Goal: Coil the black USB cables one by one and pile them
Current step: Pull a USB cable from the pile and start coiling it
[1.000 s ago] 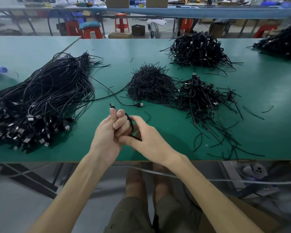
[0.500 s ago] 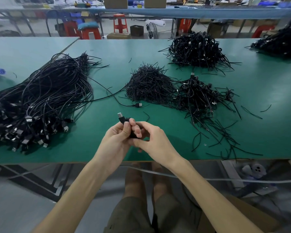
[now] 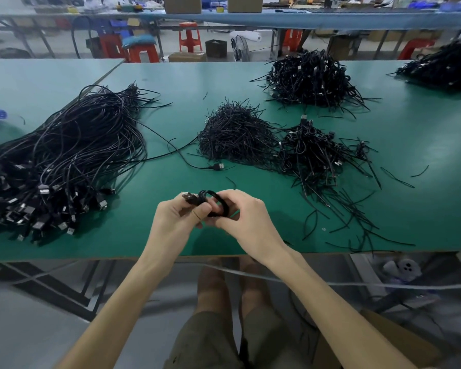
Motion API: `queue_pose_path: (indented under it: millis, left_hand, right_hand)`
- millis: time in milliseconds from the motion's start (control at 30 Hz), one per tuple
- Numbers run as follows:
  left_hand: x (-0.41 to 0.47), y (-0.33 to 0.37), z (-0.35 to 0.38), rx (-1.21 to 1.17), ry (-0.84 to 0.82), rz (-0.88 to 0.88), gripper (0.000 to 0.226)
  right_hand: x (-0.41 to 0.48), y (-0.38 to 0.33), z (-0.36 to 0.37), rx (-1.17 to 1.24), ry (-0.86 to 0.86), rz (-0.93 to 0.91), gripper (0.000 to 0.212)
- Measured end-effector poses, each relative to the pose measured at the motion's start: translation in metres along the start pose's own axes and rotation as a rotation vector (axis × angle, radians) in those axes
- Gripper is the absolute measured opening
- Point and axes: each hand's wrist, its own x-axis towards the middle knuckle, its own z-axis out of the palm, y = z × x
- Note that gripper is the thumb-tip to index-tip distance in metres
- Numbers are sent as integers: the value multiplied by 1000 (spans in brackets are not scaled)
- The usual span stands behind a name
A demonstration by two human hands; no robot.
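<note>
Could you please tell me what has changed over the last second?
The left hand tipped down from an upright fist, so the plug now points leftward rather than up, and the cable shows as a coiled loop between it and the right hand. Both hands kept their hold. The piles on the table stayed put.

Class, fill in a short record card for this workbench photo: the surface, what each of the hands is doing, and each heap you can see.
Surface: green table
Held: coiled cable, over the table's near part
Left: left hand grips it by the USB plug
Right: right hand grips its loops
Left heap: uncoiled cables
Middle heap: short black strands, perhaps ties
Right heap: bundled cables
Far heap: more bundles
</note>
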Motion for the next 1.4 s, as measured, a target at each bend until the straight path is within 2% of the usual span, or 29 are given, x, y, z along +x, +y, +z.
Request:
queue_pose_path:
  millis: [167, 267, 367, 433, 567, 633, 733, 800, 900, 1000, 1067, 1133, 1200, 1267, 1400]
  left_hand:
    - [-5, -3, -2, 0, -8, -12, 26]
    - [-3, -3, -4, 28, 14, -71, 5]
    - [3, -4, -12, 123, 14, -228, 50]
    - [5, -3, -16, 236, -69, -227, 51]
    - [10, -3, -19, 670, -292, -21, 17]
    - [14, -3, -15, 853, -427, -14, 24]
    - [15, -2, -10, 894, -530, -128, 34]
    - [17, -6, -11, 910, -481, -113, 39]
    - [20, -16, -16, 865, -295, -7, 36]
    - [31, -30, -17, 556, -12, -79, 35]
    - [40, -37, -21, 332, 132, -201, 36]
    - [43, -41, -24, 223, 222, -252, 36]
    - [44, -43, -21, 158, 240, -237, 35]
    - [45, -43, -13, 145, 226, -211, 35]
    - [44, -46, 2, 193, 194, -207, 35]
  right_hand:
    - [-4, 0, 1, 25, -107, 81, 28]
    - [-3, 5, -2, -14, -117, 108, 19]
    - [-4, 8, -3, -130, -148, 62, 12]
    - [-4, 9, -3, -247, -173, 12, 15]
    - [-1, 7, 0, -568, -209, -132, 19]
    - [2, 6, 0, -650, -224, -183, 20]
    - [7, 4, 1, -687, -253, -242, 20]
    - [12, 4, 3, -691, -225, -272, 18]
    - [19, 5, 9, -764, -74, -364, 20]
    - [23, 3, 11, -849, 125, -410, 57]
    - [24, 5, 12, -776, 262, -404, 50]
    - [27, 10, 9, -613, 284, -249, 32]
    - [35, 21, 5, -542, 220, 6, 34]
    - [44, 33, 3, -661, 184, 153, 43]
    - [60, 42, 17, -783, 182, 251, 50]
